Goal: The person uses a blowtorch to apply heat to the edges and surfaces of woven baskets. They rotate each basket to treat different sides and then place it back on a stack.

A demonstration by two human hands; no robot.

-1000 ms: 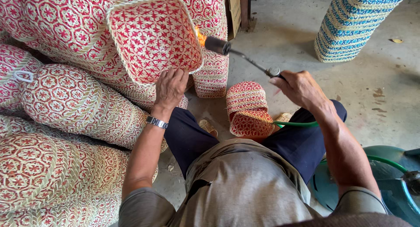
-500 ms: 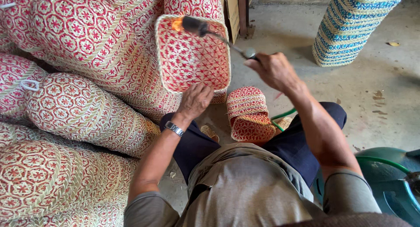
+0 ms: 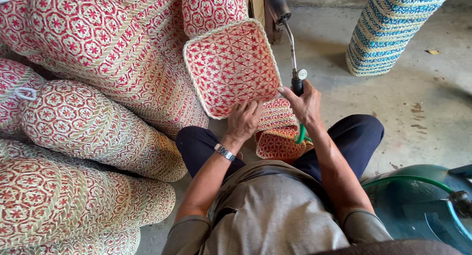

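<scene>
**Two hands, one basket, one torch**

Left grip (image 3: 244, 120) curls its fingers over the lower rim of a square red-and-cream woven basket (image 3: 232, 65), pinching that edge and holding the basket tilted so its open inside faces the camera; a metal wristwatch (image 3: 224, 151) sits on the wrist below it; right grip (image 3: 306, 105) is wrapped closed around the handle of a gas torch (image 3: 293, 53), whose thin metal tube rises straight up from the fist to a dark nozzle just beyond the basket's upper right corner; no flame can be made out at the nozzle; a green hose (image 3: 300, 134) drops from under the right grip; between and just below the two grips, on the lap, lies a small stack of similar red woven baskets (image 3: 279, 132); left of the left grip, long bundled stacks of nested red baskets (image 3: 93, 78) lie piled on their sides; far to the upper right of the right grip, a blue-and-cream stack of baskets (image 3: 388, 29) stands on the concrete floor (image 3: 418, 102); low to the right, near the elbow, sits a green gas cylinder (image 3: 418, 201).
</scene>
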